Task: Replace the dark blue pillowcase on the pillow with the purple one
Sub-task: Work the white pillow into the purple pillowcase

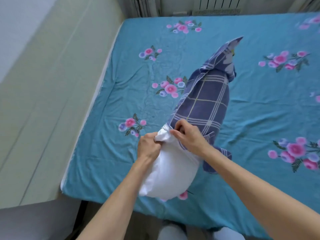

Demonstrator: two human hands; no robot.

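A white pillow (170,172) lies on the bed, its near half bare and its far half inside a dark blue checked pillowcase (204,103) that stretches away up and to the right. My left hand (149,148) grips a bunched corner of the white pillow. My right hand (187,135) pinches the open edge of the dark blue pillowcase where it meets the pillow. No purple pillowcase is in view.
The bed carries a teal sheet (121,94) with pink flower prints. A pale wall (52,84) runs along the bed's left side. A radiator (218,4) and curtains stand beyond the far edge. My knees (173,231) are at the bed's near edge.
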